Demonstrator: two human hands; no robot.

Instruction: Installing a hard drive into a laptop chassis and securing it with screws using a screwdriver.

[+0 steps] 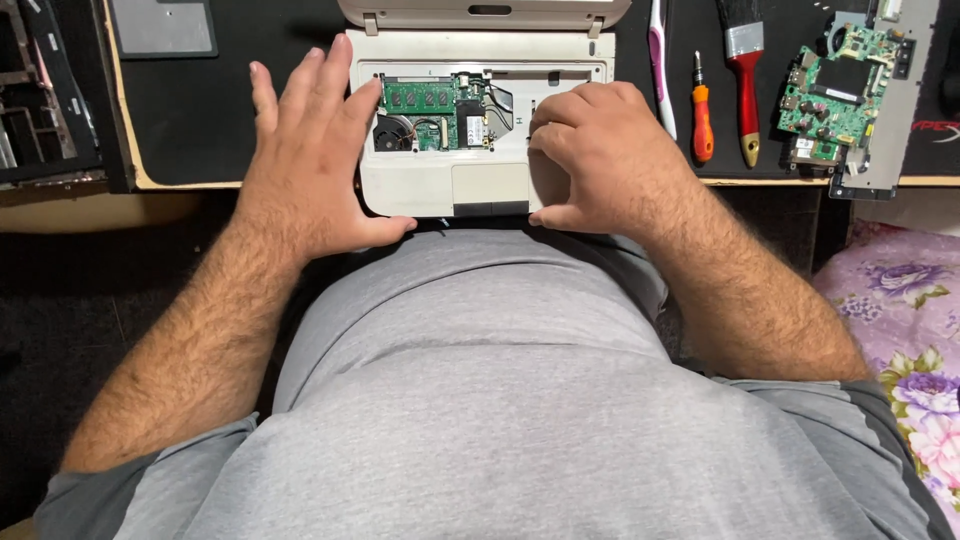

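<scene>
- White laptop base, keyboard off and green board exposed, sits dead centre at the tabletop edge.
- Left hand at nine o'clock, fingers splayed flat, seemingly bracing it.
- Right hand at three o'clock, fingers curled onto the deck, gripping nothing I can see.
- Screwdriver and brush wait at two o'clock.

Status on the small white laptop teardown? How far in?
Done: keyboard cover is off the white laptop; green memory board and fan lie exposed. In hand: left hand flat on the left edge, right hand gripping the right side. Left: those internals are still seated; the screwdriver and brush lie unused.
</scene>
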